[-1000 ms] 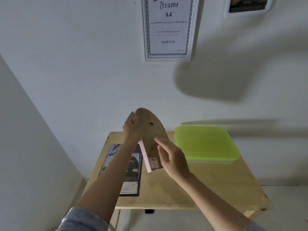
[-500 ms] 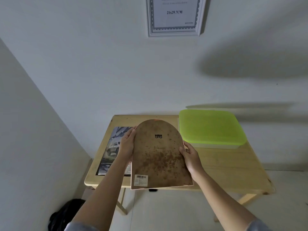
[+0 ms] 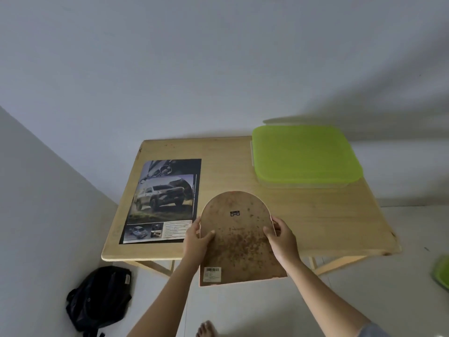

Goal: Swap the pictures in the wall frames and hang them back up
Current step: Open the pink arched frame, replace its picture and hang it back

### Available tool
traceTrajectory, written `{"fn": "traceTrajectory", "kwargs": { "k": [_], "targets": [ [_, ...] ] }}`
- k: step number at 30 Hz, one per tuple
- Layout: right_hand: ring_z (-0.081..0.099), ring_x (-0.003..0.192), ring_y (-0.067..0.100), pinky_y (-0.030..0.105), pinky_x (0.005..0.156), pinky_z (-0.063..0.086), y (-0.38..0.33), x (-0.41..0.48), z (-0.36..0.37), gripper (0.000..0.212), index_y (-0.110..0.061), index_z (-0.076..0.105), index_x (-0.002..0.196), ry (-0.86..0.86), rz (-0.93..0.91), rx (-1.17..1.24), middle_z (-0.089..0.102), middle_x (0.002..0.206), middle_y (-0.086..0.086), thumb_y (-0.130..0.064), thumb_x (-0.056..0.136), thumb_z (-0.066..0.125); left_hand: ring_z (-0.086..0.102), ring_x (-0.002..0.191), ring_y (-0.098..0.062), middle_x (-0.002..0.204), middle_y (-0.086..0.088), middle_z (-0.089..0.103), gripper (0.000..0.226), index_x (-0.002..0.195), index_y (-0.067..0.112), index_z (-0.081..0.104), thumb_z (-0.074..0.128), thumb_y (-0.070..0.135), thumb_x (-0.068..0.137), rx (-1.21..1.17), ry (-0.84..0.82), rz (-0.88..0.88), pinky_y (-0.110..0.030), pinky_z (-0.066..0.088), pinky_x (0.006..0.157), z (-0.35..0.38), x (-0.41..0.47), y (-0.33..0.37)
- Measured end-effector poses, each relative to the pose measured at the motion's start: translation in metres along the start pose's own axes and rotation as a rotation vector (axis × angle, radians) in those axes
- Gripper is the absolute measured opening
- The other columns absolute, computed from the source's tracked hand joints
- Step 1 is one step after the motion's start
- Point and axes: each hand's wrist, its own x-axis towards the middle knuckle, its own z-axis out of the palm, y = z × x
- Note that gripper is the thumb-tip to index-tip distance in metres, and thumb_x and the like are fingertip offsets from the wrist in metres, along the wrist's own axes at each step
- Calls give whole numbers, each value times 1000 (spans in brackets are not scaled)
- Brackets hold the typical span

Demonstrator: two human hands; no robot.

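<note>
Arched frame (image 3: pixel 238 246): looks stiff and light, maybe breakable.
Fingers (image 3: pixel 211 233): left hand (image 3: pixel 196 240) and right hand (image 3: pixel 283 235) grip its two sides.

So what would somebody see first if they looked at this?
Probably the brown, speckled arched frame, back side up, which the left hand and right hand hold by its edges over the near edge of the table. Next, the bright green lid on the table's far right corner, and the car picture lying flat on its left side.
</note>
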Motion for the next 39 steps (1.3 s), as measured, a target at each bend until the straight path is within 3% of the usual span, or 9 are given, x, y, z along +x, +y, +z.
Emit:
{"fn": "traceTrajectory", "kwargs": {
  "k": [3,6,10,15,22,25,27,31,39],
  "targets": [
    [50,122,21,26,98,39,5,8,10,45,-8,47,132,23,-34,-59,55,131,7,-14,89,59,49,120,-25,132,-2,48,68,140,26,34,66,35,81,114,16,45,-49,46,99,-2,16,-10],
    [45,127,22,28,105,33,7,17,16,49,-6,44,135,45,-83,-155,50,136,9,-16,89,59,41,123,-21,135,-3,38,66,143,19,30,63,29,86,183,60,84,-38,39,103,0,22,-3],
    [47,123,24,19,98,29,5,25,17,48,-3,44,135,95,-127,-269,52,131,14,-15,90,57,39,126,-22,142,-5,33,63,144,16,29,58,31,90,270,89,128,-37,39,103,8,29,1],
    [48,119,27,27,101,33,0,31,20,49,-1,42,136,116,-124,-336,51,127,17,-14,91,56,40,126,-23,142,-6,34,63,143,15,30,58,32,90,313,73,174,-39,40,103,8,37,0],
    [48,103,21,20,96,35,-9,30,22,39,-2,51,123,110,-148,-392,49,114,10,-8,86,60,34,127,-19,137,-6,33,56,137,11,36,58,29,89,411,99,296,-37,35,108,-2,34,-10],
    [47,105,20,30,96,43,-17,37,31,42,-4,50,125,116,-315,-433,47,114,7,-1,83,57,24,134,-18,145,-4,29,74,142,12,29,61,45,84,489,38,389,-36,27,110,-10,22,-23],
    [46,116,22,26,95,41,-27,49,42,46,-5,45,132,48,-398,-471,47,125,10,-3,86,54,7,143,-16,154,0,14,95,148,14,14,59,60,77,549,-51,396,-38,18,114,-16,16,-34],
    [42,121,25,40,97,43,-44,85,68,44,-6,44,134,-45,-486,-637,47,128,10,-13,91,47,-22,140,-4,152,16,-18,127,148,19,-12,55,80,59,637,-201,397,-32,0,114,-23,10,-45],
    [37,122,26,40,94,41,-46,112,80,43,-11,42,135,-114,-563,-937,40,132,8,-28,96,40,-30,137,-3,147,15,-31,145,143,18,-25,52,89,43,719,-252,395,-29,-8,114,-25,10,-48]
  ]
}}
